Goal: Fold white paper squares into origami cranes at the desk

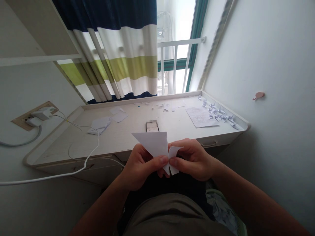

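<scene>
A white sheet of paper folded into a triangle point(155, 144) is held in front of my chest, below the desk's front edge. My left hand point(140, 165) pinches its lower right edge between thumb and fingers. My right hand point(193, 159) is closed on a narrow strip point(173, 154) that is partly torn away from the triangle. The two thumbs nearly touch at the tear.
A pale desk point(128, 134) stands ahead, with a stack of white paper point(99, 125), a printed sheet point(201, 117), several small folded paper cranes point(220, 114) along the right rim and a small box point(152, 126). White cables point(81, 144) run from a wall socket point(36, 116). Paper scraps point(223, 209) lie at my right.
</scene>
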Demonstrator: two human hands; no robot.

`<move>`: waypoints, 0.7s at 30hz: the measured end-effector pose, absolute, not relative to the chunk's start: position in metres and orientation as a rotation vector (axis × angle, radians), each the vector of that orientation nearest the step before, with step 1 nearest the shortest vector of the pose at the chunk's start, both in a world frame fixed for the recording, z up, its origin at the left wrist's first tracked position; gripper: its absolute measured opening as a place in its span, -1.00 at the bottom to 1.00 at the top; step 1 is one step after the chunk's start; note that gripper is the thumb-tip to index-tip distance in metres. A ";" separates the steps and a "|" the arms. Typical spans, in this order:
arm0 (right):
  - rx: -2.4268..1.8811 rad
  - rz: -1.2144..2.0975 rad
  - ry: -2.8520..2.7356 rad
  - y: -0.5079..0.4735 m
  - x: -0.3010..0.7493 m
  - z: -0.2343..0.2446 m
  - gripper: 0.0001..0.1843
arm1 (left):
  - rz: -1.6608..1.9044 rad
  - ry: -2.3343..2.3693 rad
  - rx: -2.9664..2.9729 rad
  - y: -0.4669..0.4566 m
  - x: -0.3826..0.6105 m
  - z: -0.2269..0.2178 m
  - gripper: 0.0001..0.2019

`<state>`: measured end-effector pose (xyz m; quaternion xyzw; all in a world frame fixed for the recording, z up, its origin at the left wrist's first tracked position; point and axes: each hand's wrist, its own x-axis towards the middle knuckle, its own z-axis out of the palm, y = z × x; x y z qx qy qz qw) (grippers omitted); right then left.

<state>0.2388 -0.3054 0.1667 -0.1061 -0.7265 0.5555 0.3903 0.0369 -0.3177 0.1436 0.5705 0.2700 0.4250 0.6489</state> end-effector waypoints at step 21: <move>-0.275 1.450 -1.757 -0.306 0.238 0.166 -0.80 | 0.984 0.628 1.235 -0.320 0.043 0.150 -0.76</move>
